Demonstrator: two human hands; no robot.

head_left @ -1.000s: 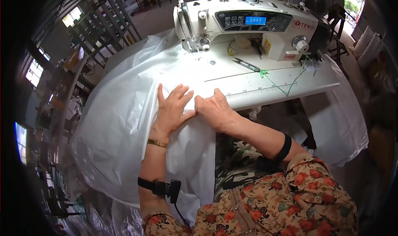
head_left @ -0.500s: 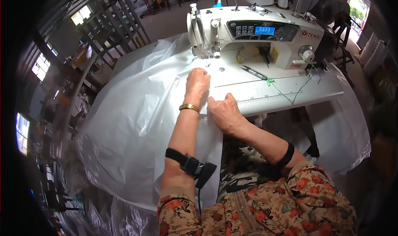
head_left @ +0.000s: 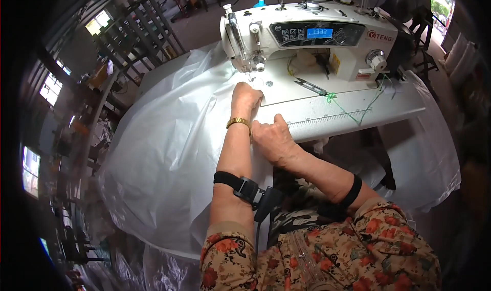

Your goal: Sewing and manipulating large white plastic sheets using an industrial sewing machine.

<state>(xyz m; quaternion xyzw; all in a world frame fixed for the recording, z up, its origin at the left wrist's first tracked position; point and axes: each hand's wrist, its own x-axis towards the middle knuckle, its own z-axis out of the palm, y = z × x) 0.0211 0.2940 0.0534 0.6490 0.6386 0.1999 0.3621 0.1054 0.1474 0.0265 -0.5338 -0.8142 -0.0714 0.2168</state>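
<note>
- rack point(head_left: 146, 32): far left of machine point(head_left: 317, 40), on the floor beyond; slatted, dark; no contact with the work
- sheet point(head_left: 158, 178): white, glossy, large; spread left of machine, upper part up by its needle end, rest draped in front of it and over the table edge; folds run toward the needle end; risk: a fold could get caught under the foot if not flattened; hanging weight could drag the sheet askew if hold slackens
- left hand point(head_left: 246, 97): on the sheet, just in front of machine's needle end; fingers bunched and bent down; tips hidden, can't tell if pinching or only pressing; risk: fingers sit very near the needle, so a sudden start could injure them
- box point(head_left: 267, 201): black, strapped to left forearm, nearer the body than machine; could snag the sheet if the arm drops
- right hand point(head_left: 273, 141): in front of machine, nearer the body than left hand; fingers curled in, looks closed on the sheet's right edge by the table; tips hidden; risk: uneven pull between hands could skew that edge
- snips point(head_left: 310, 87): on the table under machine's arm; apart from both hands
- cord point(head_left: 353, 118): green, in front of machine's right end, looped over the table edge; could tangle if swept left
</note>
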